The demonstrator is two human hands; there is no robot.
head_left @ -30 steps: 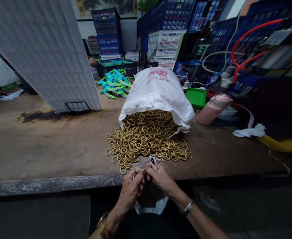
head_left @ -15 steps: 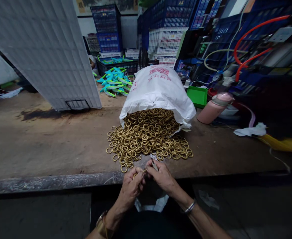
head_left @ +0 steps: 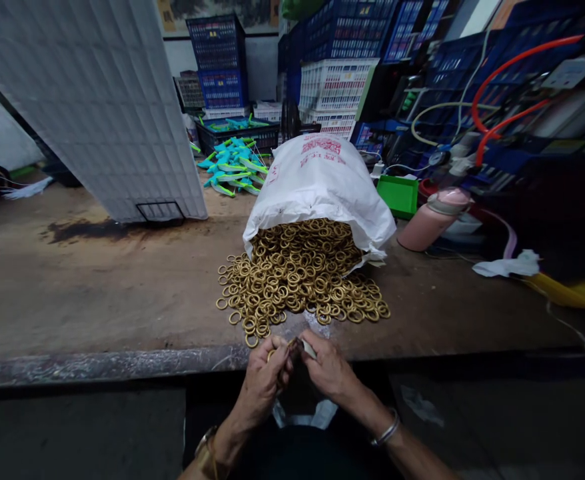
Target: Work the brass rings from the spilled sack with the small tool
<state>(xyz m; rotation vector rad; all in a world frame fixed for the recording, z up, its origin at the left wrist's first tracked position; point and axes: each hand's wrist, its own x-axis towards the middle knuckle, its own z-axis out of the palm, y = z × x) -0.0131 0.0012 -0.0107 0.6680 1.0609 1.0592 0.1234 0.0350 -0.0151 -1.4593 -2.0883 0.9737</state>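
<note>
A white sack [head_left: 322, 183] lies on its side on the wooden bench, spilling a heap of brass rings [head_left: 297, 280] toward me. Both my hands meet at the bench's front edge, just below the heap. My left hand [head_left: 265, 377] is closed with its fingers pinching a brass ring [head_left: 272, 352]. My right hand [head_left: 328, 368] is closed on a small dark tool with a pale tip [head_left: 305, 347], held against the ring. A clear plastic bag [head_left: 302, 417] hangs below my hands.
A white panel [head_left: 97, 107] stands at the back left. Teal and green plastic parts [head_left: 232, 167] lie behind the sack. A green tray [head_left: 398, 195], a pink bottle [head_left: 435, 217], hoses and stacked blue and white crates [head_left: 332, 80] fill the right and back.
My hands stay together at the bench edge. The small tool in my right hand has tipped down closer to the ring. The view has shifted slightly.
</note>
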